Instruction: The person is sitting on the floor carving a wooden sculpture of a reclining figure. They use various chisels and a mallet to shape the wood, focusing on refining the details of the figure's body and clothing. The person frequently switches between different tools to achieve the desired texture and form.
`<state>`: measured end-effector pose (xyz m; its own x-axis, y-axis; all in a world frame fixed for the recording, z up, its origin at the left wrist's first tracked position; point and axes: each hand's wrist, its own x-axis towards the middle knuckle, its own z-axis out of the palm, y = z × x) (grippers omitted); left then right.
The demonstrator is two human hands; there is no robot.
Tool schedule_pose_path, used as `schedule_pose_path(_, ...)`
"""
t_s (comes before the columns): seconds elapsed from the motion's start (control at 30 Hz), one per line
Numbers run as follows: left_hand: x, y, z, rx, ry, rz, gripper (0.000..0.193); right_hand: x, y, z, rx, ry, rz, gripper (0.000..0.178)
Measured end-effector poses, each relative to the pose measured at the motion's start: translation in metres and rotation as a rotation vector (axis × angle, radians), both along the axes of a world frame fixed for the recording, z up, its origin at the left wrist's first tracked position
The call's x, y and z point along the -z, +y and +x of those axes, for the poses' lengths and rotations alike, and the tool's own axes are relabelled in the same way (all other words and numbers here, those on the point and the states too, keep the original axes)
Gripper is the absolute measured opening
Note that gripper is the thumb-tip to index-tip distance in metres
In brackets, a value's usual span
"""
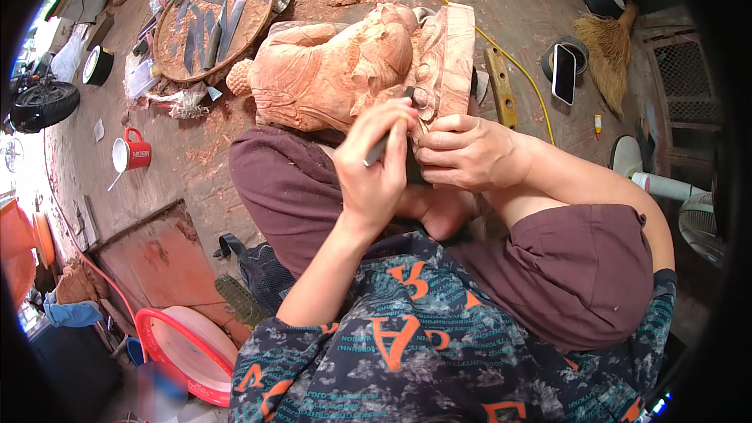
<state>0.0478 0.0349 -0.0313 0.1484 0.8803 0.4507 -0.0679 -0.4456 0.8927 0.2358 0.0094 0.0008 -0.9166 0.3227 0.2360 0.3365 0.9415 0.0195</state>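
A carved wooden statue (329, 74) of a seated figure lies on its side across my lap. Its rounded, knobbly head points left and its flat base is at the right. My left hand (374, 157) is closed round a slim metal carving tool (377, 149), whose dark end reaches the carved relief close to the base. Beside it, my right hand (468, 153) has its fingers curled against the lower edge of the base, gripping it. What lies under those fingers is hidden.
A round woven tray (269, 1) holds several flat blades at the far left. Closer are a red mug (138, 152) and a red-rimmed basin (141, 321). To the right lie a yellow level (501, 88), a yellow cord (540, 106), a phone (563, 74), a straw broom (607, 51) and a fan (701, 227).
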Motion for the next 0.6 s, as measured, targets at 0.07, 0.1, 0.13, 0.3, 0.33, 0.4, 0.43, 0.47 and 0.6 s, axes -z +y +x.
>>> schedule_pose_path(0.07,0.0007,0.0039,0.0005,-0.002,-0.075,-0.081,0.01,0.0008,-0.0003,0.0001,-0.003,-0.014,-0.004,0.011)
schedule_pose_path(0.1,0.0013,0.0038,0.0003,-0.023,-0.073,-0.128,0.01,0.0011,-0.0005,0.0,0.003,-0.006,0.002,0.01)
schedule_pose_path(0.13,0.0017,0.0056,0.001,0.033,-0.067,-0.109,0.01,0.0014,-0.0006,-0.0003,0.011,-0.008,-0.005,0.01)
schedule_pose_path(0.3,0.0017,-0.0003,-0.001,-0.025,0.021,0.153,0.009,0.0007,0.0006,-0.0013,0.001,0.038,0.029,0.011)
schedule_pose_path(0.33,0.0016,-0.0024,-0.0012,-0.032,0.077,0.071,0.01,0.0007,0.0006,-0.0015,-0.007,0.056,0.038,0.012)
schedule_pose_path(0.4,0.0015,-0.0023,0.0002,-0.023,0.033,-0.016,0.01,0.0007,0.0008,-0.0016,0.002,0.052,0.016,0.012)
schedule_pose_path(0.43,0.0013,-0.0012,0.0018,-0.041,-0.05,-0.125,0.01,0.0007,0.0008,-0.0017,-0.005,0.057,0.006,0.012)
schedule_pose_path(0.47,0.0016,0.0016,0.0041,-0.018,-0.102,-0.203,0.01,0.0008,0.0006,-0.0018,-0.004,0.048,0.001,0.012)
schedule_pose_path(0.6,-0.0005,0.0034,0.0088,-0.011,0.003,-0.01,0.01,0.0013,0.0009,-0.0016,-0.002,0.034,-0.009,0.011)
